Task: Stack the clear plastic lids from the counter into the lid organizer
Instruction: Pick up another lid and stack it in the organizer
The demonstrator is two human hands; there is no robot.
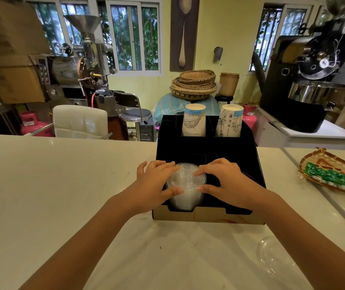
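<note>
Loose clear lid [272, 256] on the counter [62, 185], stack of lids going into the organizer.

Nearest to the camera, this single dome lid lies on the white counter beside the right forearm, not yet collected. Further ahead, both hands hold the stack of clear lids [185, 183] from two sides: the left hand [157, 181] and the right hand [226, 181] have the fingers spread and curved around it, thumbs at the near side. The stack sits in the front left compartment of the black lid organizer [251, 164], and I cannot tell if it reaches the bottom. I think the thin lids can slip apart or tilt if one hand lets go first. The light cardboard organizer can also slide under a hard push.
</note>
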